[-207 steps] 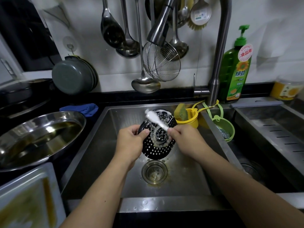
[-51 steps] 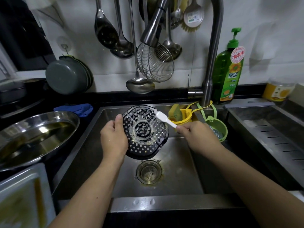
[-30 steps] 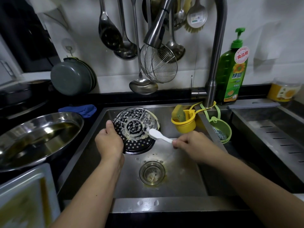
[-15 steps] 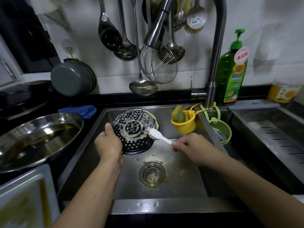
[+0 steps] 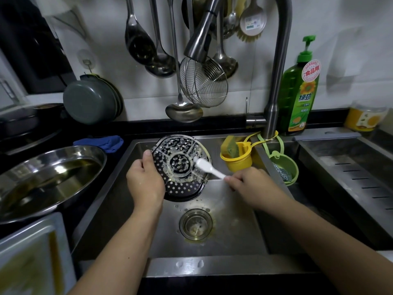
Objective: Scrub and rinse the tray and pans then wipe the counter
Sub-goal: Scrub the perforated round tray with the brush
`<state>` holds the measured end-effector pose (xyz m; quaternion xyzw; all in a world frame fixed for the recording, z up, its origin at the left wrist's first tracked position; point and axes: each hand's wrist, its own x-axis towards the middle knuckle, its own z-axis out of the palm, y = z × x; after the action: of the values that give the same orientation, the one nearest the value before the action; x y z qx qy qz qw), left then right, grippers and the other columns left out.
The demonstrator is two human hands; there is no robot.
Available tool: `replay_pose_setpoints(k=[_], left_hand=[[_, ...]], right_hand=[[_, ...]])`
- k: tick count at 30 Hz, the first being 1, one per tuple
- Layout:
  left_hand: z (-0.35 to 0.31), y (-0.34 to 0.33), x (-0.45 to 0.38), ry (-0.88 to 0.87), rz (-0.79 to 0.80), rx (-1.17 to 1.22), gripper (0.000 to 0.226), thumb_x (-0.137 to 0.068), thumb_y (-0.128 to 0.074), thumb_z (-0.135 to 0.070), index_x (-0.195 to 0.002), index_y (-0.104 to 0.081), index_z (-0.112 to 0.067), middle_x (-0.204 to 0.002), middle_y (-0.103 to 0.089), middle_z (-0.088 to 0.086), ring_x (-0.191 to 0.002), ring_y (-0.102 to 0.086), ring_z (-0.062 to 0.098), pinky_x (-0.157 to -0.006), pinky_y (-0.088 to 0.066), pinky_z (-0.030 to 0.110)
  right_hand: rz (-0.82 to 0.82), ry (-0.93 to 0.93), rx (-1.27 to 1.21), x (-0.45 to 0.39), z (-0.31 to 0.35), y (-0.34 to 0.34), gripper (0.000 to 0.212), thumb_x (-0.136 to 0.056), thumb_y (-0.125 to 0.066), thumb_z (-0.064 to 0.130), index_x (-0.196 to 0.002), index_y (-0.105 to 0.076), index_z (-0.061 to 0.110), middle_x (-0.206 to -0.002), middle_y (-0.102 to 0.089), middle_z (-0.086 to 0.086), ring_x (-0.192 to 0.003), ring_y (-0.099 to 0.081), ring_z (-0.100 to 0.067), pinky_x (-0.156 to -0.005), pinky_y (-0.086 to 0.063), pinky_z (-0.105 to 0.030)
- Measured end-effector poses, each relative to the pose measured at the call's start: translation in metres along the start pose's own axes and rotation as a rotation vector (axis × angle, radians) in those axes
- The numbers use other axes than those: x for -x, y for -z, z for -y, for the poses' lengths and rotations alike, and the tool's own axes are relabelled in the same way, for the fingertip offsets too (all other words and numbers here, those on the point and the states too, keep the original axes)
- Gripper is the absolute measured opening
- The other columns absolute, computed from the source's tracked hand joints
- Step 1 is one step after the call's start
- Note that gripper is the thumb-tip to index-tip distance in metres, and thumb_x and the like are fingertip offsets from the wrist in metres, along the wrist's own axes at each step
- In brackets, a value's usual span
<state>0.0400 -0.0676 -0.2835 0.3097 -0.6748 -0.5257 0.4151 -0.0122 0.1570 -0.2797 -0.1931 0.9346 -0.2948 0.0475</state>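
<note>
perforated tray (image 5: 180, 167), black, round, propped on edge inside the sink (image 5: 229, 220) against the back wall, well above the drain (image 5: 195, 224). my left hand (image 5: 145, 185) grips its left rim, thumb over the front edge, fingers wrapped behind and hidden. my right hand (image 5: 253, 188) pinches the handle of a small white brush (image 5: 209, 168); the brush head lies on the tray's face, just right of the centre ring. pale greasy residue sits in that ring and along the raised ribs; the lower band of holes looks cleaner.

no water seems to be running from the faucet head (image 5: 201, 39).

notes for doing this step well, my judgement: keep the tray tilted so loosened grease slides toward the drain. work the bristles in short circles around the ring, then along each rib, then through the holes. rotate the tray with the left hand rather than reaching across it. wet rim may slip, so keep the grip firm. rinse only after the whole face is worked.

still waiting on the counter to the left: steel pan (image 5: 49, 179) holding oily liquid, and a white tray (image 5: 32, 258) with yellow residue.
</note>
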Motion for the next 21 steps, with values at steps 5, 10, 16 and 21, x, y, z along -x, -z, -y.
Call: replay_pose_setpoints(k=[5, 10, 16, 21], left_hand=[[-0.001, 0.000, 0.001, -0.033, 0.010, 0.001, 0.054, -0.106, -0.048, -0.042, -0.083, -0.060, 0.005, -0.075, -0.062, 0.012, -0.064, -0.052, 0.016, -0.056, -0.041, 0.028], [0.000, -0.001, 0.001, -0.057, 0.017, -0.013, 0.054, -0.106, -0.049, -0.044, -0.078, -0.058, 0.002, -0.075, -0.064, 0.012, -0.065, -0.054, 0.017, -0.062, -0.043, 0.033], [0.002, -0.001, -0.001, -0.037, -0.009, -0.006, 0.054, -0.106, -0.049, -0.044, -0.083, -0.060, 0.004, -0.083, -0.067, 0.020, -0.067, -0.054, 0.019, -0.061, -0.042, 0.034], [0.001, 0.002, -0.001, 0.057, -0.061, 0.054, 0.047, -0.107, -0.047, -0.043, -0.081, -0.060, -0.006, -0.075, -0.061, 0.002, -0.064, -0.054, 0.010, -0.055, -0.039, 0.024]], right_hand=[[-0.026, -0.024, -0.013, -0.002, 0.001, 0.002, 0.041, -0.100, -0.054, 0.048, -0.070, -0.066, 0.022, -0.064, -0.059, 0.002, -0.065, -0.055, -0.017, -0.056, -0.038, -0.030], [0.082, 0.028, 0.014, 0.003, 0.003, -0.003, 0.038, -0.099, -0.056, 0.047, -0.074, -0.070, 0.022, -0.060, -0.056, 0.005, -0.057, -0.051, -0.010, -0.051, -0.033, -0.027], [-0.004, -0.018, -0.020, -0.001, -0.002, 0.004, 0.039, -0.101, -0.052, 0.046, -0.073, -0.066, 0.023, -0.068, -0.060, 0.000, -0.064, -0.054, -0.016, -0.053, -0.036, -0.029], [-0.052, -0.008, 0.009, -0.002, 0.001, -0.003, 0.041, -0.100, -0.053, 0.047, -0.074, -0.069, 0.020, -0.064, -0.059, 0.000, -0.067, -0.056, -0.018, -0.057, -0.041, -0.032]])
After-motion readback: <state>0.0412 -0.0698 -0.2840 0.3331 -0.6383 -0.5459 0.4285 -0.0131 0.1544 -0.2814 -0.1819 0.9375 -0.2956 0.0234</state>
